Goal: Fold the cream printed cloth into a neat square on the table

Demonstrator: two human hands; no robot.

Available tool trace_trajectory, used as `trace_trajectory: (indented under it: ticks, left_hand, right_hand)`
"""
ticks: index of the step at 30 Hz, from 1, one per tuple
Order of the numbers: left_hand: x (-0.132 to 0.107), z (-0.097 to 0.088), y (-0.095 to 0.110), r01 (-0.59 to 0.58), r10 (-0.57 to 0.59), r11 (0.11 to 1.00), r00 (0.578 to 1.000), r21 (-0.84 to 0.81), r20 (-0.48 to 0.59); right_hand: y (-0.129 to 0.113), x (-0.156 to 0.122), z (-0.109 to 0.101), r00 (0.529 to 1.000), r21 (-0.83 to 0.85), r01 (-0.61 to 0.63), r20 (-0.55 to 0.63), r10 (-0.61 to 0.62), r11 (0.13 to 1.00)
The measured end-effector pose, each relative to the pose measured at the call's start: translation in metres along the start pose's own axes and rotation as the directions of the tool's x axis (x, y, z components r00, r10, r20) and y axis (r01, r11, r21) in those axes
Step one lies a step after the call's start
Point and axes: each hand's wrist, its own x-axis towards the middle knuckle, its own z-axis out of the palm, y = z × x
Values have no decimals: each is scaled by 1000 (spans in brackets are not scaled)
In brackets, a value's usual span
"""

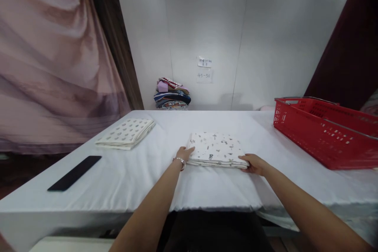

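A folded white cloth (217, 149) with small dark prints lies in the middle of the white-covered table (141, 177). My left hand (184, 153), with a bracelet at the wrist, grips the cloth's near left corner, fingers tucked at its edge. My right hand (254, 163) holds the near right corner, fingers curled under the fold. Both arms reach in from the table's front edge.
A second folded printed cloth (126, 133) lies at the far left. A flat black object (75, 172) rests near the left edge. A red plastic basket (325, 132) stands at the right. A pile of folded fabrics (172, 93) sits by the back wall under paper notes (204, 69).
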Motion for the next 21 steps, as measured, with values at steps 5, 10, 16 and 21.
trace_trajectory:
  ticks: [5,10,16,21]
  left_hand:
    - [-4,1,-2,-4,3,1000,999,21,37]
    - [-12,2,-8,-101,100,994,995,52,23]
    - [-23,3,-17,-310,340,922,935,233,-100]
    - [-38,2,-19,-496,565,806,808,324,-169]
  right_hand:
    - [0,-3,0,999,-27,22,-48,-24,999]
    - [2,-8,3,987,-115,58,-144,-74,992]
    - [14,-15,0,850,-631,197,-271,-451,750]
    - [23,-26,10,475,-844,485,36,-879,228]
